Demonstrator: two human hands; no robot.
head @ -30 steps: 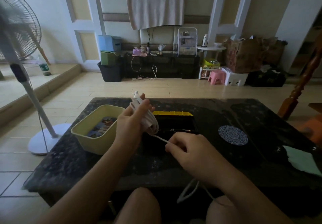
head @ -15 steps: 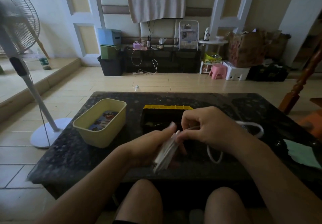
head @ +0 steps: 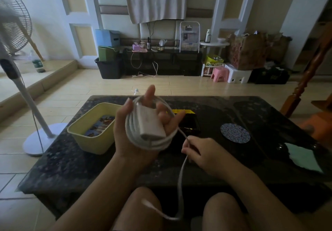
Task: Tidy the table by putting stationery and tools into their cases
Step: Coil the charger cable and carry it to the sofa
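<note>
My left hand (head: 129, 137) is raised palm-up over the dark table (head: 59, 162), holding a white charger block (head: 150, 122) with its white cable (head: 143, 141) wound in several loops around the palm and fingers. My right hand (head: 206, 155) pinches the loose cable a little lower and to the right. The free cable end (head: 149, 204) hangs down over my left knee. Behind the hands lies an open black case with a yellow edge (head: 186, 121), partly hidden.
A pale yellow tub (head: 84, 137) holding picture cards stands on the table's left side. A round patterned coaster (head: 235, 133) lies right of the case, a pale green sheet (head: 303, 158) near the right edge. A standing fan (head: 27, 95) is on the floor at left.
My left hand has risen and turned palm-up, showing the charger and coil. My right hand has dropped from above the case to the lower right, still holding the cable.
</note>
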